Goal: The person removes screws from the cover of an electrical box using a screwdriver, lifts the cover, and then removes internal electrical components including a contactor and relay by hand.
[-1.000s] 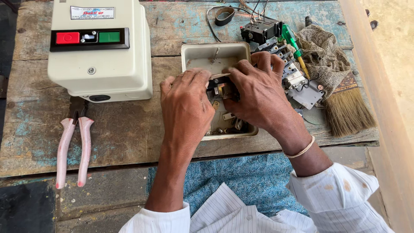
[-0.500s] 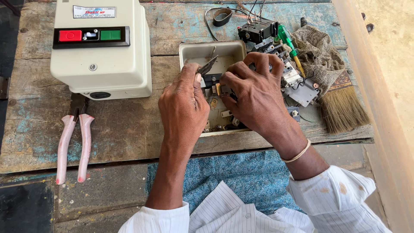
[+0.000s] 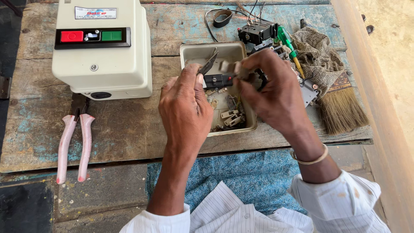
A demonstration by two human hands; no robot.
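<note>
Both hands lifted since earlier frame, now above metal tray (image 3: 189, 48). Left hand (image 3: 187, 108) grips small pliers (image 3: 208, 64), tips up. Right hand (image 3: 271, 92) pinches small grey part (image 3: 228, 67) beside pliers' tips. Tray mid-bench, near front edge. Cream starter box (image 3: 103, 56) at rear left. Pink-handled pliers (image 3: 73, 138) front left, open wood between. Brush (image 3: 340, 108), rag (image 3: 317, 51) crowd right edge.

Single head-worn camera, looking steeply down and forward at close range over the wooden bench (image 3: 129, 125) (no second view); near bench edge runs along the lower frame.
</note>
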